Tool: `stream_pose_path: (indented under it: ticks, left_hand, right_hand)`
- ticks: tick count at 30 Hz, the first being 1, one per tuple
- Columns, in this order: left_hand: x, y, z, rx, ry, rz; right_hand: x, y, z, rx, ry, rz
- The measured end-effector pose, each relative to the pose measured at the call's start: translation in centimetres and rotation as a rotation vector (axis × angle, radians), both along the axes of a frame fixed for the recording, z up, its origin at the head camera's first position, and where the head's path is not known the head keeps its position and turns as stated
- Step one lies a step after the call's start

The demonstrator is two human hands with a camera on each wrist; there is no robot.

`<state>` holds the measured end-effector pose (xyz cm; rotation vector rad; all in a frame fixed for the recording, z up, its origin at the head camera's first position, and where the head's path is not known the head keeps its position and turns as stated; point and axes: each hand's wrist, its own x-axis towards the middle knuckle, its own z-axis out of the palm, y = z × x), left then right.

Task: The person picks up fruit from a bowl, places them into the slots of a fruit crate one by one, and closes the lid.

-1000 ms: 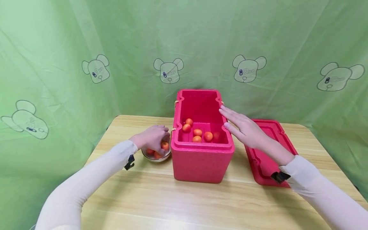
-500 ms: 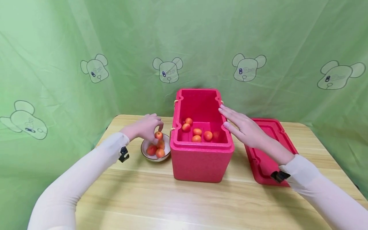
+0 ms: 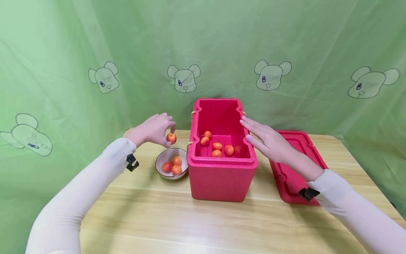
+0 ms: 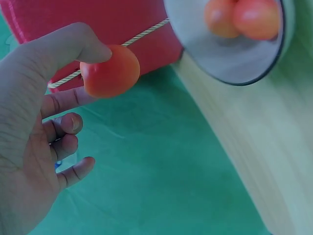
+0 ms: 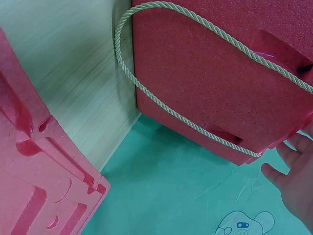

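Note:
My left hand [image 3: 155, 129] pinches a small red-orange fruit [image 3: 171, 138] between thumb and index finger, above and behind a bowl. In the left wrist view the fruit [image 4: 111, 72] is smooth and rounded, and the other fingers curl loosely apart from it. The white, dark-rimmed bowl [image 3: 165, 155] holds three similar fruits [image 3: 176, 170]. Right of it stands an uncovered red foam box [image 3: 222, 181], with several such fruits [image 3: 217, 145] on its floor. My right hand [image 3: 268, 141] rests on the box's right rim, fingers extended.
A red lid [image 3: 299, 176] lies on the wooden table [image 3: 177, 218] at right, under my right forearm. Twisted cord [image 5: 178, 116] loops along the box's side. Behind the table hangs a green curtain [image 3: 219, 42] printed with bear heads.
My left hand has lifted a fruit out of the bowl and moved up and away to the left of it. My right hand stays on the box rim.

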<state>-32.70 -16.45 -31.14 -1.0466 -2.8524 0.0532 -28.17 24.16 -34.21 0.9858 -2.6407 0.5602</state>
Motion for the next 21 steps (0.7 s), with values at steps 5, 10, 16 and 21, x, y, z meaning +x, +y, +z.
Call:
stream_pose_path:
  ticks: [5, 10, 16, 21]
  left_hand:
    - [-0.1, 0.5, 1.7, 0.016, 0.023, 0.007]
    - [-0.2, 1.5, 3.4, 0.025, 0.065, -0.014]
    - [-0.2, 3.2, 5.7, 0.012, 0.096, -0.018]
    - [-0.2, 5.0, 7.4, -0.015, 0.136, -0.041]
  right_hand:
    - [0.0, -0.1, 0.1, 0.011, -0.001, 0.0]
    - [0.2, 0.0, 0.3, 0.014, -0.001, -0.006]
    - [0.0, 0.1, 0.2, 0.02, 0.014, 0.003]
    - [-0.2, 0.1, 0.2, 0.023, 0.02, 0.007]
